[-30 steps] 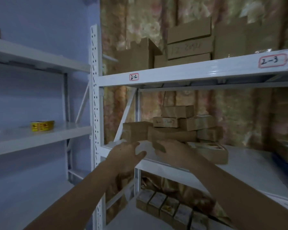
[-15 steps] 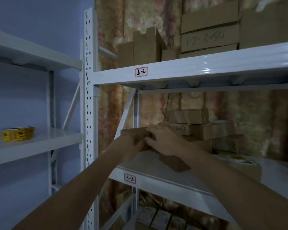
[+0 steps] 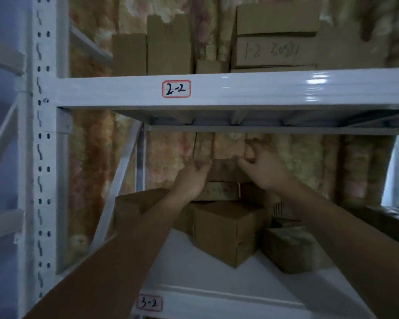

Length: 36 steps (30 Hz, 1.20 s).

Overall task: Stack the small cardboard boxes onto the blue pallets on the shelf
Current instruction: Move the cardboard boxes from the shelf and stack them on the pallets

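White steel racking fills the view, with a patterned curtain hanging behind it and a shelf beam [image 3: 217, 90] running across the upper part, tagged with a label reading 2-2 [image 3: 176, 88]. Above that beam, larger cartons [image 3: 274, 35] stand packed side by side, one with handwriting on its face. Below it, the lower shelf [image 3: 194, 272], whose near edge carries a label reading 3-2 [image 3: 149, 303], bears a pile of small cardboard boxes. A big box [image 3: 224, 231] sits at the base with one corner turned toward the near edge, another box [image 3: 136, 201] lies to its left, and a lighter one [image 3: 290, 245] rests to its right, probably so the pile has a wide footing. No blue pallet can be made out under the pile; only a sliver of blue shows at the far right edge. Both arms reach in to the top box [image 3: 224, 169], which lies flat on the highest tier, far back near the curtain. The left hand [image 3: 194, 176] is at its left end and the right hand [image 3: 260, 166] at its right end, one on each side, likely to keep it level and square with the boxes under it. Fingers on both hands are curled and spread apart, not clamped; the left fingers touch or nearly touch the box end, while the right fingers look raised a little over its top. Blur hides whether any contact remains, so I judge the box is seated and the grip is loose or just released.
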{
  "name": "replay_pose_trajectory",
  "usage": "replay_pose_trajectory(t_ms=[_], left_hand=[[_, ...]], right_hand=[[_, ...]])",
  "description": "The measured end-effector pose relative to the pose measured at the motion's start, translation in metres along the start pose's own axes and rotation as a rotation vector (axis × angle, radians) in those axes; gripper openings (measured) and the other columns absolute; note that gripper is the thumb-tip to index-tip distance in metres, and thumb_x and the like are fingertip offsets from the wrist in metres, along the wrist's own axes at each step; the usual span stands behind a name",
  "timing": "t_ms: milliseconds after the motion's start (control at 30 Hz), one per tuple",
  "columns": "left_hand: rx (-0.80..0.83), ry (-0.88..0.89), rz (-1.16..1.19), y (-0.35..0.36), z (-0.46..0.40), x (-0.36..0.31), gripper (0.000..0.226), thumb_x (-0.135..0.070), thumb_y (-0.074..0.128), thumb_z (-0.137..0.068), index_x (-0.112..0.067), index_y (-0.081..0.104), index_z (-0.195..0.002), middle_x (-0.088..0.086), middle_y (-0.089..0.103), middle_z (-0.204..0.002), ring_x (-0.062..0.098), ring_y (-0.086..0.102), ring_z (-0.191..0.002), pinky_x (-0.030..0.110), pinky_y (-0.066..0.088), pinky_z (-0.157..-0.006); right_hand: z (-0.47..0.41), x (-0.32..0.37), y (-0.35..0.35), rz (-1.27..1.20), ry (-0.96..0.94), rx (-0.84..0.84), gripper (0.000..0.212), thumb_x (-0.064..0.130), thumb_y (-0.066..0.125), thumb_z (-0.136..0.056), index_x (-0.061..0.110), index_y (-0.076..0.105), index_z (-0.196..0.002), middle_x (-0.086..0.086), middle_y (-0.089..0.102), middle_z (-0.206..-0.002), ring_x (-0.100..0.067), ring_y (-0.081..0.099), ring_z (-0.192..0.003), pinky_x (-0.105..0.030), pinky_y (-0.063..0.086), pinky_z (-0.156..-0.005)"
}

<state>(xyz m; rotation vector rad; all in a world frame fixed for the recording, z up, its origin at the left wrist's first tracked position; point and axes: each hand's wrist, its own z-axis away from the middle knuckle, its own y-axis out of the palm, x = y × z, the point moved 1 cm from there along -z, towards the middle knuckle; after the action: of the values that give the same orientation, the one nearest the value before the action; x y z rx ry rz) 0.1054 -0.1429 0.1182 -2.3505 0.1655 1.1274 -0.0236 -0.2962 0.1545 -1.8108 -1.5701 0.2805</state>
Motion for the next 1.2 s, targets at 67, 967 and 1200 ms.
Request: replay_pose_trajectory(t_ms=[67,967,1200], left_hand=[[0.066,-0.002,-0.016,0.008,-0.012,-0.003,0.072,-0.066,0.033,-0.102,-0.020,0.036,-0.157,0.001,0.048,-0.153,0.022,0.047,-0.135,0.029,0.035,-0.098],[0.182,0.024,0.479,0.075,0.027,-0.071,0.035,-0.050,0.039,-0.098,-0.023,0.053,-0.115,0.001,0.060,-0.100,0.021,0.058,-0.091,0.038,0.043,-0.072],[0.271,-0.013,0.560,0.145,0.081,-0.118,0.024,-0.051,0.052,-0.097,-0.030,0.056,-0.105,-0.005,0.057,-0.100,0.015,0.058,-0.092,0.044,0.055,-0.085]], right_hand=[[-0.003,-0.013,-0.004,-0.031,0.101,0.011,0.097,0.090,0.048,-0.075,0.018,0.053,-0.140,-0.008,0.059,-0.138,-0.030,0.056,-0.124,-0.040,0.050,-0.098],[0.110,-0.042,-0.086,-1.184,0.712,0.185,0.051,0.033,0.067,-0.089,0.012,0.059,-0.135,-0.014,0.065,-0.120,-0.028,0.067,-0.102,-0.042,0.057,-0.088],[0.168,-0.069,-0.126,-1.150,0.798,-0.045,0.040,0.029,0.057,-0.096,0.011,0.061,-0.132,-0.012,0.069,-0.114,-0.026,0.065,-0.100,-0.035,0.061,-0.065]])
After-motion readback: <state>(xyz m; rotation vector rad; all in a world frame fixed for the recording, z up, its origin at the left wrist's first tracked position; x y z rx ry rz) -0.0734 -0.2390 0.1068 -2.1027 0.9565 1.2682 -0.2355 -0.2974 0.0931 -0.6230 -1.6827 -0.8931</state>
